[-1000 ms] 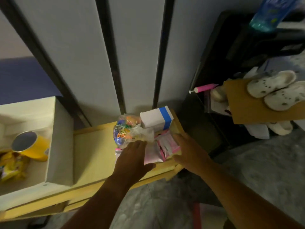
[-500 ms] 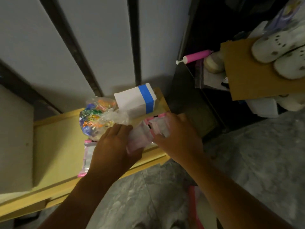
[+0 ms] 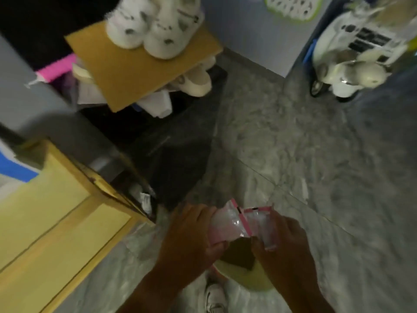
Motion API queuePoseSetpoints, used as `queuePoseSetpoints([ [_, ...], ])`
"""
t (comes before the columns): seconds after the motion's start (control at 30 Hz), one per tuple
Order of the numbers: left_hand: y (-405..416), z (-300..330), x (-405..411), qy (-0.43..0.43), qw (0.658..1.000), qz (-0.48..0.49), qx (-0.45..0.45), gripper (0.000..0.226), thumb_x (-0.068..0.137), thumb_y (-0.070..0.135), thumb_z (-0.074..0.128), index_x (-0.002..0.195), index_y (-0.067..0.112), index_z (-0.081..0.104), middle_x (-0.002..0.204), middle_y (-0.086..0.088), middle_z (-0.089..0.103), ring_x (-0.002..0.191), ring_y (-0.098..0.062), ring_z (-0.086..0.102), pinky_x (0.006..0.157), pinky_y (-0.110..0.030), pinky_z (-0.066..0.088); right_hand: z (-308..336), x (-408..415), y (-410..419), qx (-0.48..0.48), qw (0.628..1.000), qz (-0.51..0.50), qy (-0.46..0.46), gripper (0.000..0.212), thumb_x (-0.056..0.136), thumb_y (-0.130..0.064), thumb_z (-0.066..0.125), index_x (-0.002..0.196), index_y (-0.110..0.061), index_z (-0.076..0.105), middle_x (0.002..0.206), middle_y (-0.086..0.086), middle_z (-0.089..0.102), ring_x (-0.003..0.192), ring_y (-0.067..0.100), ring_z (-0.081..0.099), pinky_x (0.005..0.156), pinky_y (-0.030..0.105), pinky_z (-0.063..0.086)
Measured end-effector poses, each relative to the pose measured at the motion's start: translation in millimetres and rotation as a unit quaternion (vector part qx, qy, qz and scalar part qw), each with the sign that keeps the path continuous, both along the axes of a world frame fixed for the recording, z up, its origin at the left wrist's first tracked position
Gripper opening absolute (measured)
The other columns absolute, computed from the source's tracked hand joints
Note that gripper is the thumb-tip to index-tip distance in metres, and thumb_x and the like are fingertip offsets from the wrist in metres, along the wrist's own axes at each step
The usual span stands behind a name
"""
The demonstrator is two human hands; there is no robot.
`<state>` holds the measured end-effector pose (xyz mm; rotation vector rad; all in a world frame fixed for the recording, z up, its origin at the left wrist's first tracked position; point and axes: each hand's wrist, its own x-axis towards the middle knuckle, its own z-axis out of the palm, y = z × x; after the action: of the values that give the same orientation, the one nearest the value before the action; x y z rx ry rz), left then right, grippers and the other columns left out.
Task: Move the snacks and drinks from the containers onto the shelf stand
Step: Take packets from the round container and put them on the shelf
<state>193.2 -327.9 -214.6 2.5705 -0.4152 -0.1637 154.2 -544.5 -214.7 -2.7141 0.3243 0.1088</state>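
Note:
Two pink-edged clear snack packets are held over the grey floor at the lower middle. My left hand grips one packet and my right hand grips the other packet, side by side and touching. The yellow wooden shelf stand fills the lower left. A white box with a blue stripe shows at the left edge on the shelf. Below my hands lies a round yellow container, partly hidden by them.
A dark rack at the upper left carries a cardboard sheet with white shoes on it and a pink tube beside it. A white toy scooter stands at the upper right. A white shoe shows at the bottom.
The view has swung right and down, away from the shelf. Both hands have lifted the pink packets off the shelf corner and now hold them over the floor.

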Motion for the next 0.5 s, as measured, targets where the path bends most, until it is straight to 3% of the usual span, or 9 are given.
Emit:
queuePoseSetpoints([
  [0.13, -53.2, -50.0, -3.4, 0.035, 0.996, -0.055, 0.066, 0.071, 0.070, 0.071, 0.055, 0.126, 0.026, 0.052, 0.110, 0.010, 0.055, 0.099, -0.014, 0.050, 0.086, -0.031, 0.046, -46.1, -15.0, -37.1, -0.037, 0.997, -0.027, 0.057, 0.083, 0.066, -0.053, 0.061, 0.141, -0.020, 0.048, 0.111, 0.007, 0.059, 0.090, 0.027, 0.057, 0.069, 0.037, 0.053],
  [0.3, -80.0, -98.1, -2.1, 0.066, 0.988, -0.062, 0.128, 0.069, 0.066, 0.068, 0.058, 0.119, 0.024, 0.054, 0.107, 0.006, 0.057, 0.096, -0.017, 0.051, 0.083, -0.030, 0.045, -91.6, -12.0, -51.8, -0.077, 0.992, -0.016, 0.100, 0.079, 0.075, -0.063, 0.056, 0.140, -0.020, 0.047, 0.112, 0.005, 0.060, 0.088, 0.023, 0.057, 0.067, 0.035, 0.051],
  [0.43, -85.2, -118.9, 3.9, 0.103, 0.987, -0.046, 0.113, 0.082, 0.062, 0.073, 0.065, 0.126, 0.024, 0.050, 0.115, 0.006, 0.057, 0.103, -0.015, 0.051, 0.090, -0.030, 0.044, -112.8, -2.8, -55.0, -0.068, 0.988, 0.009, 0.139, 0.081, 0.072, -0.067, 0.055, 0.140, -0.025, 0.044, 0.122, 0.003, 0.059, 0.097, 0.025, 0.058, 0.074, 0.039, 0.053],
  [0.5, -84.7, -113.7, 9.1, 0.095, 0.991, -0.031, 0.085, 0.075, 0.069, 0.074, 0.062, 0.125, 0.027, 0.048, 0.118, 0.009, 0.055, 0.106, -0.012, 0.049, 0.093, -0.028, 0.045, -111.7, 4.2, -53.5, -0.062, 0.987, 0.019, 0.147, 0.074, 0.076, -0.066, 0.057, 0.138, -0.027, 0.043, 0.129, 0.000, 0.056, 0.103, 0.023, 0.056, 0.078, 0.038, 0.052],
])
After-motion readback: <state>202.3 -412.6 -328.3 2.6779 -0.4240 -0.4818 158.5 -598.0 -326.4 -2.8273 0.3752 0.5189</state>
